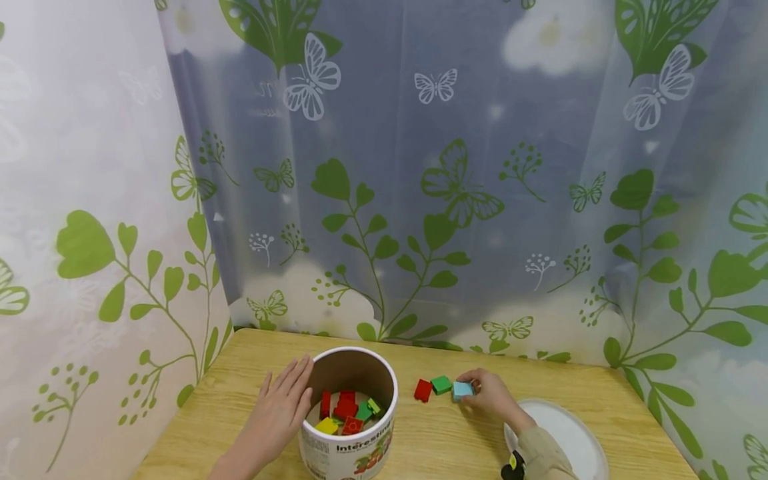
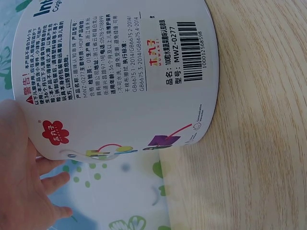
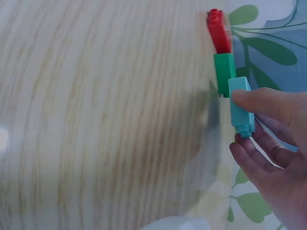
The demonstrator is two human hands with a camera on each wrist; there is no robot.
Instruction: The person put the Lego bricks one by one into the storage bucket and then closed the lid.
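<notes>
My right hand pinches a light blue toy brick between thumb and fingers. Beside that brick lies a green brick, and left of the green one a red brick; the three form a short row. My left hand rests against the left side of a white round bucket, its fingers straight along the rim. Red, yellow and green bricks lie on the bucket's floor. Printed text and a barcode cover the bucket's side in the left wrist view.
A white round lid lies on the wooden table by my right forearm, which covers part of it. Something black and yellow sits at its left edge. A patterned curtain hangs behind the table.
</notes>
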